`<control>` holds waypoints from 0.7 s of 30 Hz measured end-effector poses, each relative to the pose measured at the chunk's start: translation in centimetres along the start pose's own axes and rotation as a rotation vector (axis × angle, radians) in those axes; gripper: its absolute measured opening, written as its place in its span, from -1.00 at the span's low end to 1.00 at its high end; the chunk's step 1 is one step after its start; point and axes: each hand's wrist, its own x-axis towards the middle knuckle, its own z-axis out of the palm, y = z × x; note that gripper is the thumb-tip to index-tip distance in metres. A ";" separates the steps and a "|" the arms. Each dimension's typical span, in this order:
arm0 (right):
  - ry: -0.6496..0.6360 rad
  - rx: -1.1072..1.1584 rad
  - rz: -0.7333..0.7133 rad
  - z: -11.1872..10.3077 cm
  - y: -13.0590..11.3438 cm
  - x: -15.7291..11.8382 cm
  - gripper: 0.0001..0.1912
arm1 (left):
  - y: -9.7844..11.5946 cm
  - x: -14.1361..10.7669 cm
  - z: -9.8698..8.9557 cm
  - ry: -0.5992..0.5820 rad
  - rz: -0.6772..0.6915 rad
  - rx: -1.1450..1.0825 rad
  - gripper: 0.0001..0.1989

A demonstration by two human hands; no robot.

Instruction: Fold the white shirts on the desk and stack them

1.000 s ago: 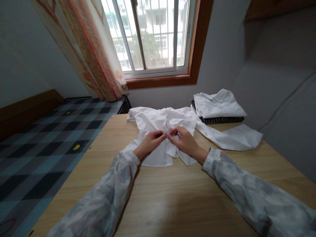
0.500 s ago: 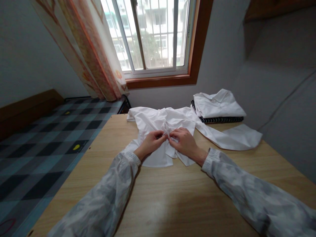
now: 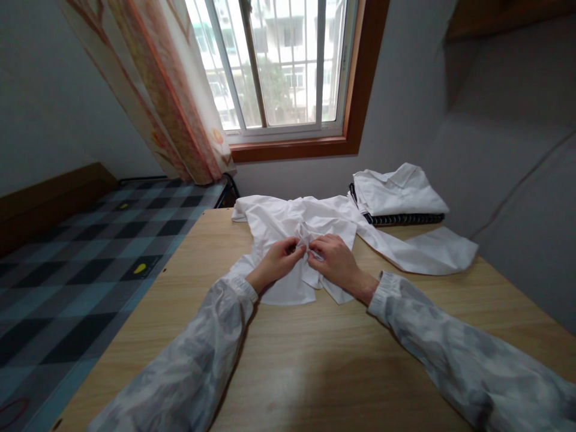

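Note:
A white long-sleeved shirt (image 3: 288,288) lies spread on the wooden table (image 3: 288,366), its body in front of me and one sleeve stretched out to the right. My left hand (image 3: 279,259) pinches the shirt's front near the middle. Close beside it, almost touching, my right hand (image 3: 335,258) pinches the same gathered cloth from the right. Between the fingertips the fabric is bunched up. Whether a button sits there is too small to make out.
At the table's back right rests a stack of folded clothes (image 3: 400,191), white on top and dark striped below. A bed with a checked cover (image 3: 117,258) adjoins the left edge. Behind are a window (image 3: 288,72) and a patterned curtain (image 3: 166,90).

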 end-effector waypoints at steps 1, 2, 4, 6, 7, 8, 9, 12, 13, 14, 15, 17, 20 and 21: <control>0.003 -0.001 0.001 0.0 0.1 0.0 -0.90 | 0.0 0.0 0.0 -0.001 0.002 -0.008 -0.63; 0.005 -0.002 0.000 0.0 0.1 0.0 -0.89 | -0.1 0.0 0.0 -0.001 0.003 -0.015 -0.62; 0.006 0.004 -0.008 0.1 0.3 0.0 -0.87 | -0.2 0.0 0.1 0.000 0.004 -0.023 -0.60; 0.005 0.024 -0.019 0.1 0.5 0.0 -0.88 | -0.3 0.1 0.1 0.008 0.008 -0.026 -0.61; 0.007 0.037 -0.023 0.1 0.5 0.0 -0.89 | -0.3 0.1 0.1 0.015 0.012 -0.028 -0.61; 0.012 0.050 -0.027 0.1 0.6 0.0 -0.90 | -0.2 0.1 0.1 0.025 0.017 -0.033 -0.62; 0.018 0.063 -0.029 0.1 0.6 0.0 -0.90 | -0.2 0.1 0.1 0.037 0.021 -0.039 -0.64; 0.033 0.097 -0.036 0.1 0.7 0.0 -0.90 | 0.0 0.1 0.1 0.072 0.019 -0.053 -0.69; 0.035 0.105 -0.037 0.1 0.7 0.0 -0.89 | 0.0 0.1 0.1 0.081 0.014 -0.051 -0.70; 0.035 0.114 -0.037 0.1 0.7 0.1 -0.88 | 0.1 0.1 0.1 0.089 0.010 -0.046 -0.71; 0.035 0.125 -0.034 0.0 0.7 0.1 -0.87 | 0.1 0.0 0.1 0.096 0.008 -0.040 -0.71; 0.037 0.152 -0.021 0.0 0.7 0.1 -0.87 | 0.1 0.0 0.1 0.096 0.012 -0.037 -0.71; 0.034 0.184 0.009 -0.1 0.7 0.2 -0.87 | 0.3 -0.2 0.0 0.065 0.024 -0.045 -0.69; 0.030 0.189 0.016 -0.1 0.6 0.2 -0.86 | 0.4 -0.2 0.0 0.059 0.025 -0.047 -0.68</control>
